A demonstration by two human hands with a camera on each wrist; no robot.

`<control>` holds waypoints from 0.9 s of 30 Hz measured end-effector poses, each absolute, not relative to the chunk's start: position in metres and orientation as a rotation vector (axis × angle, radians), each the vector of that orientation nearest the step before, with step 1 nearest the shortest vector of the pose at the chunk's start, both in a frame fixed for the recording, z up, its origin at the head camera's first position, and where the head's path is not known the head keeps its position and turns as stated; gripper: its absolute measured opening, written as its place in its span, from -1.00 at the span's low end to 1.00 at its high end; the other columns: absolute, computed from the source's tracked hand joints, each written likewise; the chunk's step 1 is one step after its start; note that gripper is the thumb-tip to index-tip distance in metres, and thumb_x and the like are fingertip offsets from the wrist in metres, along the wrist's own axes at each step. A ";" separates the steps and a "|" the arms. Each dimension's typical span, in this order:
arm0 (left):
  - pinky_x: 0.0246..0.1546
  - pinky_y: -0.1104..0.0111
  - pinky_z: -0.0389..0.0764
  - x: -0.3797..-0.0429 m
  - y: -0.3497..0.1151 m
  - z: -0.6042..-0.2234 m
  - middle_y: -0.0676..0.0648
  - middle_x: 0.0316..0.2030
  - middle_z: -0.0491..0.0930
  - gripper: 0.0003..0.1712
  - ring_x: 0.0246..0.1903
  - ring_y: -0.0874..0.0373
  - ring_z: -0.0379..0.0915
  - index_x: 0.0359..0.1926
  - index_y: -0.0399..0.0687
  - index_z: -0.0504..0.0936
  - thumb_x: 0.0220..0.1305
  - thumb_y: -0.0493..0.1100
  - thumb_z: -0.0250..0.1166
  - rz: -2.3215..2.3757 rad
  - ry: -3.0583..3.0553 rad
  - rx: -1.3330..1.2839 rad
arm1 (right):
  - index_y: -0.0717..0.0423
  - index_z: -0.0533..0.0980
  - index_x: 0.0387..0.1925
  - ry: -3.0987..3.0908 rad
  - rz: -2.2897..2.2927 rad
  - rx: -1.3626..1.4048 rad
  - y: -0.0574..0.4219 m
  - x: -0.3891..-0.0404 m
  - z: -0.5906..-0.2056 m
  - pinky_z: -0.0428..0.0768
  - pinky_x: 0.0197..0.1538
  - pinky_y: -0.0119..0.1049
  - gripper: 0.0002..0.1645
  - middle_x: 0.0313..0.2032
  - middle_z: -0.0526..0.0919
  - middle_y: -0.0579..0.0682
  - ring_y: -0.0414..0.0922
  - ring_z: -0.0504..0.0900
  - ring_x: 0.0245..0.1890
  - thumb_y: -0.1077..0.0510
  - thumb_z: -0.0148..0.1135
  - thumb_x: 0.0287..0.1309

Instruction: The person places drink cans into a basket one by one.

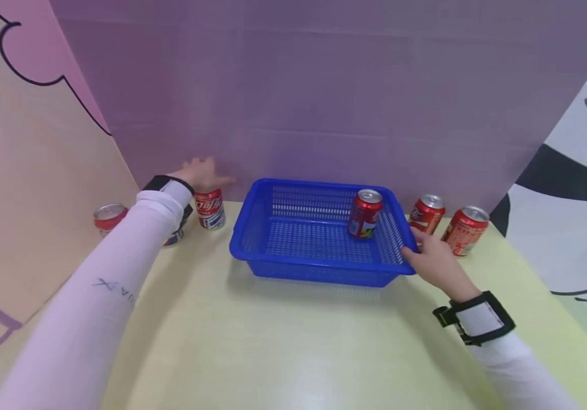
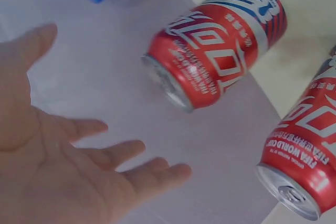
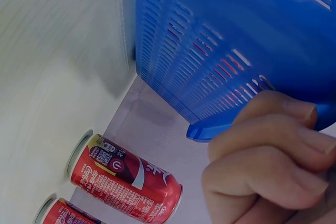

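Note:
My left hand (image 1: 202, 173) hovers just above a red, white and blue soda can (image 1: 210, 209) left of the basket. In the left wrist view its fingers (image 2: 113, 153) are spread and relaxed, apart from the can (image 2: 215, 45). A blue plastic basket (image 1: 319, 272) with slotted walls stands in the middle of the table. One red soda can (image 1: 365, 214) stands upright inside it, near the right end. My right hand (image 1: 436, 262) grips the basket's right rim; in the right wrist view its fingers (image 3: 268, 174) curl over that rim.
Two red cans, one nearer the basket (image 1: 428, 213) and one farther right (image 1: 466, 230), stand to its right. At the left, another can (image 1: 110, 216) is partly behind my left sleeve. A purple wall (image 1: 313, 102) rises behind the basket; side panels border the table (image 1: 293, 347).

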State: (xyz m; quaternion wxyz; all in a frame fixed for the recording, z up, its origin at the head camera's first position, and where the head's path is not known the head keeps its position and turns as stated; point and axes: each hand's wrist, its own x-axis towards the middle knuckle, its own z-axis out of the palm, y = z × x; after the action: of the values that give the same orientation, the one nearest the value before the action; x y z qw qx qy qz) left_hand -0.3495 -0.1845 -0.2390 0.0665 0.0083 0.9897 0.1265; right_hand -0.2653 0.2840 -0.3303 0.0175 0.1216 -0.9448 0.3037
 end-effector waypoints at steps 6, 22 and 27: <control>0.17 -0.45 -0.05 -0.352 -0.181 -0.251 -0.57 0.40 -0.19 0.16 0.34 -0.56 -0.32 0.54 -0.17 -0.17 0.25 0.40 0.13 0.282 2.969 -0.012 | 0.47 0.12 0.40 -2.934 0.973 0.362 0.282 -0.262 -0.330 0.68 -0.38 -0.16 -0.30 -0.14 0.63 0.40 0.02 0.69 -0.43 0.20 0.06 0.37; 0.06 -0.53 0.02 -0.381 -0.200 -0.303 -0.60 0.38 -0.22 0.22 0.28 -0.71 -0.37 0.57 0.04 -0.22 0.15 0.31 0.32 0.475 3.051 -0.007 | 0.45 0.12 0.41 -2.910 1.017 0.339 0.284 -0.257 -0.330 0.63 -0.43 -0.24 -0.30 -0.15 0.65 0.36 -0.02 0.68 -0.45 0.21 0.05 0.36; 0.12 -0.46 0.07 -0.387 -0.200 -0.313 -0.61 0.36 -0.12 0.21 0.28 -0.66 -0.22 0.56 -0.06 -0.14 0.12 0.21 0.40 0.468 3.093 0.049 | 0.43 0.11 0.42 -2.916 1.029 0.302 0.286 -0.256 -0.331 0.62 -0.44 -0.24 -0.29 -0.18 0.65 0.33 -0.04 0.67 -0.47 0.21 0.05 0.36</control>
State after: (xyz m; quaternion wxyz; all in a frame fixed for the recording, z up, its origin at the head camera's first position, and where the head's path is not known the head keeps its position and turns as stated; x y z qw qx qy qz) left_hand -0.3866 -0.1995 -0.3128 0.0067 0.0156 0.9886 0.1498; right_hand -0.2562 0.2857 -0.3313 0.0171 0.0971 -0.9384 0.3312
